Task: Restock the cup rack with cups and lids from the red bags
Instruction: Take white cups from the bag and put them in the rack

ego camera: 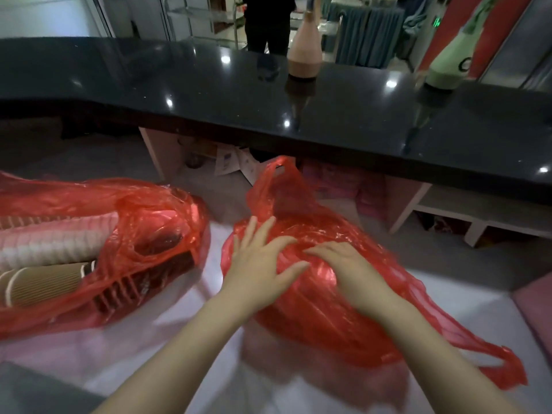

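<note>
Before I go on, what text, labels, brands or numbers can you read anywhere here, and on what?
Green bottle-shaped stand on the black counter: one large dark letter, "C" or "O", partly cut off.
Green lit sign at the back: too blurred to read.
Papers under the counter: print too small.
Dark cup sleeves in the left red plastic bag: pale marking, blurred.

Under both hands lies a crumpled red bag (pixel 313 294), translucent plastic bulging over its blurred contents, one handle loop sticking up beyond the fingers. Left of the grip sprawls a second red bag (pixel 143 234), open, with stacks of ribbed brown cups (pixel 44 282) and pale cups (pixel 50 249) lying sideways inside.
</note>
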A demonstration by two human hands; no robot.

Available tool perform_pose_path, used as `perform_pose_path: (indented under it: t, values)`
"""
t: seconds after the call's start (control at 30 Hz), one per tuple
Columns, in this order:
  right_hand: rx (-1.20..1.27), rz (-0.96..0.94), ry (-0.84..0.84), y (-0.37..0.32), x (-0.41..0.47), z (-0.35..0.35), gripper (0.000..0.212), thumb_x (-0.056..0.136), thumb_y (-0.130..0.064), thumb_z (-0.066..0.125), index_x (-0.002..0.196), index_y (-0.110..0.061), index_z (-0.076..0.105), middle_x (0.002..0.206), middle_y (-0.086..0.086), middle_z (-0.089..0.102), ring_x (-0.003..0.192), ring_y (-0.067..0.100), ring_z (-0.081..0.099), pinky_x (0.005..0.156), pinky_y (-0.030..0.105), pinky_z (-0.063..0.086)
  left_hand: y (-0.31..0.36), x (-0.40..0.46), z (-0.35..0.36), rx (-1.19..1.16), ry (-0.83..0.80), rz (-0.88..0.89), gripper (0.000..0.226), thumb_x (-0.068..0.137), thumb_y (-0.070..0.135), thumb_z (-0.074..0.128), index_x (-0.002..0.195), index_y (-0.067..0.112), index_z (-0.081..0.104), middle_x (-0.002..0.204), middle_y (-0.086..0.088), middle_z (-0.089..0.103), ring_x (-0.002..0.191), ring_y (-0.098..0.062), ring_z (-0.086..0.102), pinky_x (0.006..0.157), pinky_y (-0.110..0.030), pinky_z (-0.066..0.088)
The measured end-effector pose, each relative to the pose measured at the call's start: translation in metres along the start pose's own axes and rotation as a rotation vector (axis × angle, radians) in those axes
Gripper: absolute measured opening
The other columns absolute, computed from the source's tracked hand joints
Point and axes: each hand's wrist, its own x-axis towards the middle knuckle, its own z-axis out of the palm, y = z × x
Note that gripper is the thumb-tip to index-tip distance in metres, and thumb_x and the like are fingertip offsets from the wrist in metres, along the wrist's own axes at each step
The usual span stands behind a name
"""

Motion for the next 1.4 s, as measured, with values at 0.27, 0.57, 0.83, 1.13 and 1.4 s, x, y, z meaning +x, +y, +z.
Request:
perform_pose_path:
  t: [0.27,0.57,0.83,1.13,1.4]
  values:
    - [0.021,-0.103,-0.060,0.000,0.036,0.012,0.072,0.079,-0.017,0.069,0.143,-0.029,0.039,0.135,-0.006,0.046,0.119,0.018,0.043,0.098,0.034,0.042,-0.029,0.014,0.007,-0.222,-0.036,-0.342,0.108,0.065,0.062,0.073,0.150,0.035,0.011,0.159,-0.008,0.001,0.147,-0.022,0.002,0.115,-0.039,0.020]
    - [-0.050,-0.318,-0.199,-0.008,0.057,0.014,0.088,0.079,-0.018,0.069,0.152,-0.022,0.020,0.155,0.001,0.024,0.140,0.021,0.024,0.112,0.035,0.029,-0.047,0.016,-0.001,-0.670,-0.220,-0.302,0.114,0.068,0.008,0.079,0.148,0.043,0.005,0.122,0.008,0.056,0.096,-0.006,0.065,0.083,-0.028,0.055]
    - [0.126,-0.260,-0.368,-0.008,0.050,0.026,0.102,0.083,-0.016,0.066,0.151,-0.033,-0.008,0.160,-0.006,-0.002,0.145,0.007,0.004,0.103,0.001,0.005,-0.055,0.018,0.002,-1.086,-0.079,-0.468,0.091,0.072,-0.031,0.030,0.139,0.031,0.036,0.113,-0.015,0.062,0.068,-0.020,0.058,0.050,-0.025,0.040]
    - [0.276,-0.227,-0.295,-0.012,0.040,0.029,0.095,0.078,-0.028,0.076,0.151,-0.019,0.015,0.152,0.006,0.022,0.143,0.015,0.020,0.116,0.021,0.016,-0.054,0.019,0.012,-0.983,0.048,-0.490,0.085,0.073,-0.029,0.028,0.137,0.026,0.043,0.126,-0.007,0.057,0.091,-0.025,0.066,0.047,-0.023,0.042]
    - [0.278,-0.209,-0.190,-0.008,0.027,0.029,0.095,0.079,-0.023,0.074,0.151,-0.015,0.014,0.155,0.004,0.021,0.143,0.013,0.019,0.115,0.018,0.013,-0.054,0.020,0.014,-0.892,0.212,-0.485,0.071,0.077,-0.026,0.028,0.124,0.022,0.053,0.117,-0.002,0.059,0.104,-0.024,0.060,0.050,-0.017,0.042]
